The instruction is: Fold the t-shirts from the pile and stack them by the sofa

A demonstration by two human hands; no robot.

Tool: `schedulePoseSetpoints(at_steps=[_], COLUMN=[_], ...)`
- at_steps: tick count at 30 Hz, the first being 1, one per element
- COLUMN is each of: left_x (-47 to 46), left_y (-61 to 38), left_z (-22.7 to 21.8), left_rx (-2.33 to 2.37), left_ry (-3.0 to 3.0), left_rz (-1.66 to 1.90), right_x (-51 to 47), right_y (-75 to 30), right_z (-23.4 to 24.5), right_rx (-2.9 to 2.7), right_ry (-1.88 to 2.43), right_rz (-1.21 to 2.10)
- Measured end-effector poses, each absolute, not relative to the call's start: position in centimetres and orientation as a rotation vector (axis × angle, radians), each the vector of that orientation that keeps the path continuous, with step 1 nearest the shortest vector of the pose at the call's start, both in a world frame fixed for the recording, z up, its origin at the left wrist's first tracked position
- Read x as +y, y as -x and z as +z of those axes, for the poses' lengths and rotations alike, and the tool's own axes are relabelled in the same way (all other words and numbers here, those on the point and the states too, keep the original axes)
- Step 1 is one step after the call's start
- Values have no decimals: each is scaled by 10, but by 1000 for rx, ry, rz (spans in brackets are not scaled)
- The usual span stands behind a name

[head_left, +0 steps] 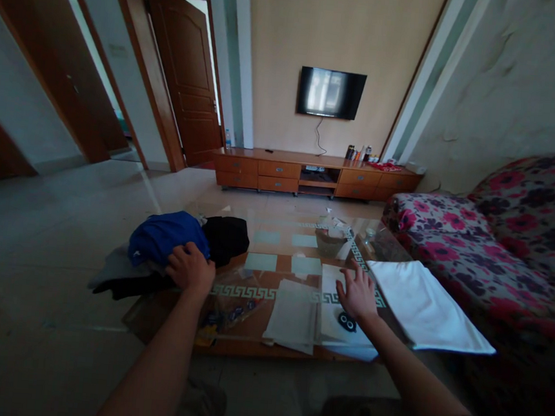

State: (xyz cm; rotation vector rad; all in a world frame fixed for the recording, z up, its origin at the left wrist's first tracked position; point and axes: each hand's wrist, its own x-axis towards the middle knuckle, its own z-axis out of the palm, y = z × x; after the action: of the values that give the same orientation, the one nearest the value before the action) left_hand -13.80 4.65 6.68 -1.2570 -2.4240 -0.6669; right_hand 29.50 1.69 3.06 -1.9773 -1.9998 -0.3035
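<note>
My left hand (189, 268) is closed on the edge of a blue garment (163, 235) that tops a pile of dark clothes (120, 275) at the left end of a glass coffee table (277, 260). A black garment (226, 237) lies just behind it. My right hand (357, 294) rests flat, fingers spread, on a folded white garment with a dark print (345, 321). Another folded white piece (293, 316) lies to its left. A larger folded white cloth (424, 305) sits to the right, overhanging the table edge.
A small basket (330, 240) and a glass item (369, 237) stand at the table's far side. A floral sofa (499, 234) runs along the right. A wooden TV cabinet (310, 172) with a wall TV (330, 93) is at the back. Tiled floor (63, 215) spreads left towards wooden doors (187, 70).
</note>
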Motion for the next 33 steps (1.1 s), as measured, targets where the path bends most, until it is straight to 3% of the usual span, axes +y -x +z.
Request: schedulePoseSetpoints(at_steps=[5, 10, 15, 18, 21, 28, 33], left_x=[49, 46, 27, 22, 30, 45, 34], left_y=[147, 98, 27, 9, 9, 20, 19], left_z=[59, 86, 124, 130, 120, 93, 101], left_rx=[-2463, -2213, -1620, -1448, -1520, -1857, -2072], left_ry=[1300, 1732, 2849, 2560, 2022, 1742, 2290], left_rz=[-733, -1193, -2258, -3292, -3780, -3798, -3440], right_x=[-1, 0, 5, 4, 2, -2, -7], right_y=[-248, -217, -205, -208, -215, -213, -205], right_z=[38, 23, 22, 29, 33, 38, 41], right_rx=[-1995, -1950, -1833, -1740, -1758, -1704, -1552], right_ry=[1801, 1446, 1219, 1183, 1214, 1174, 1169], right_rz=[-70, 318, 446, 498, 665, 943, 999])
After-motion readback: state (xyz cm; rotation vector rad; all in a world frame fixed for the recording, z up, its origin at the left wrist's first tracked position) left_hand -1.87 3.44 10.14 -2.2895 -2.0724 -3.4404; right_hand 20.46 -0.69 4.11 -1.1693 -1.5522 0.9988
